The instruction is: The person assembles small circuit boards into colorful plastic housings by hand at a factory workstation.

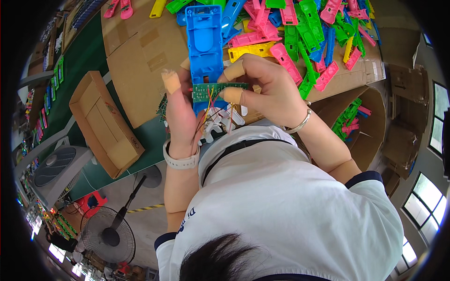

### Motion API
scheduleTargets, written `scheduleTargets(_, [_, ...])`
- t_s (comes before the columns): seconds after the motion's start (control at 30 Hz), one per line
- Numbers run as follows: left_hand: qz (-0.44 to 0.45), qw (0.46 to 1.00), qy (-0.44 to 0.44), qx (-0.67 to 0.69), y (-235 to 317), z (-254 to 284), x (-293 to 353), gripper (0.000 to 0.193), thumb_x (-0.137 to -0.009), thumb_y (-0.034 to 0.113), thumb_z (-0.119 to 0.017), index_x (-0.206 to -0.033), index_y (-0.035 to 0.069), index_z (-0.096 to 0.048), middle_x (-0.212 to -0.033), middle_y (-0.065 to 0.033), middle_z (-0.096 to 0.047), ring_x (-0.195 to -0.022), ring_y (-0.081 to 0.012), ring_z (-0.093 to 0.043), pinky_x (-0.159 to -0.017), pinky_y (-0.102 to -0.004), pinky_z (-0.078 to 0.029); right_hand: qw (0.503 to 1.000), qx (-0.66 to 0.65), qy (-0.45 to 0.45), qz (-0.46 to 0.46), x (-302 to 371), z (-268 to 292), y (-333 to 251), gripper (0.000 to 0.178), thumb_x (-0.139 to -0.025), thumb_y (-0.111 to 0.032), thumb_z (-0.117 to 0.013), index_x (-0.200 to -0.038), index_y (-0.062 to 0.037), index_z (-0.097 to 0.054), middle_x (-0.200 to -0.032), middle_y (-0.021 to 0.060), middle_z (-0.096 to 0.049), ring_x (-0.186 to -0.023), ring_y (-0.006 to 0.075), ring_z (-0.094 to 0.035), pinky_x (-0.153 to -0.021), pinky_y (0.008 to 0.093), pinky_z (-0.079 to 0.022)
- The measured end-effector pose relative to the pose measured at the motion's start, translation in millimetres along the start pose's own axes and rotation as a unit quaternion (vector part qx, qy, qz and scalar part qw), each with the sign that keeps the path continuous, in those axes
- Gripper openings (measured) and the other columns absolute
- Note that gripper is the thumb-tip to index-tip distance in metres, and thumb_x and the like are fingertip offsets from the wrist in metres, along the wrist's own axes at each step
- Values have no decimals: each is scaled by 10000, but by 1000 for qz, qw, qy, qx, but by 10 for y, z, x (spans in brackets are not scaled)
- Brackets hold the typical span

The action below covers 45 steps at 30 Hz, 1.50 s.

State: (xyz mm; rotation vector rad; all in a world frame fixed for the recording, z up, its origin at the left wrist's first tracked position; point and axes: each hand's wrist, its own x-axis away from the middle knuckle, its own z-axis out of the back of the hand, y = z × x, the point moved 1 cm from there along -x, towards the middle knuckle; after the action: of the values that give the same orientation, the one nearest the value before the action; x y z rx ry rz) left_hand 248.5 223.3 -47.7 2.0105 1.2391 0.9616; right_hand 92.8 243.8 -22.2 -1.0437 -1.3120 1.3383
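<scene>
In my right hand a green circuit board with thin red, yellow and black wires is pinched between taped thumb and finger. The board lies across the lower part of a long blue plastic housing half, whose hollow side shows. My left hand is curled at the left edge of the housing, its taped thumb pointing up and away. Its other fingers are partly hidden behind the housing and the board. White plastic pieces sit just below the board, with wires hanging over them.
Pink, green, blue and yellow plastic shells are heaped on cardboard at the back right. An open cardboard tray is at the left. A carton with more shells stands at the right. A fan stands lower left.
</scene>
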Motion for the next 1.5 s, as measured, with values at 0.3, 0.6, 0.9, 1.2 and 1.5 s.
scheduleTargets(0.3, [-34,997,-46,-44,81,-8,173,436,-899,62,-428,-1313,-9,-311,-1124,-94,-534,-977,-130,-545,-826,-254,-456,998,33,-9,-58,-27,27,-54,163,-770,-5,-656,-913,1,-580,-899,24,-591,-827,95,-569,-732,232,-476])
scheduleTargets(0.6, [-85,983,-70,-143,110,-14,167,427,-900,40,-396,-1314,-21,-312,-1119,-71,-519,-948,-118,-523,-825,-246,-432,995,84,-22,-51,-39,70,-116,185,-757,-5,-669,-912,-2,-567,-880,21,-603,-796,94,-576,-718,240,-479])
scheduleTargets(0.9, [-137,957,-55,-252,131,-6,143,428,-867,78,-451,-1274,-36,-381,-979,-58,-561,-784,-86,-501,-693,-225,-432,997,44,-41,-55,-95,83,-83,259,-750,5,-683,-955,-13,-525,-909,28,-588,-837,94,-567,-746,243,-475])
scheduleTargets(1.2, [-190,951,-6,-245,50,-23,207,333,-859,63,-478,-1172,-50,-486,-918,-29,-572,-750,-49,-487,-657,-189,-412,991,-106,-30,-71,-100,33,30,261,-735,-103,-720,-926,-31,-558,-838,1,-618,-757,60,-569,-616,204,-436])
scheduleTargets(1.5, [-139,980,53,-131,-38,-22,176,332,-863,49,-486,-1186,-22,-463,-995,-41,-565,-815,-55,-506,-695,-197,-426,995,85,15,-58,-115,-28,-5,254,-723,-168,-710,-886,-32,-571,-811,52,-629,-694,114,-573,-594,243,-444])
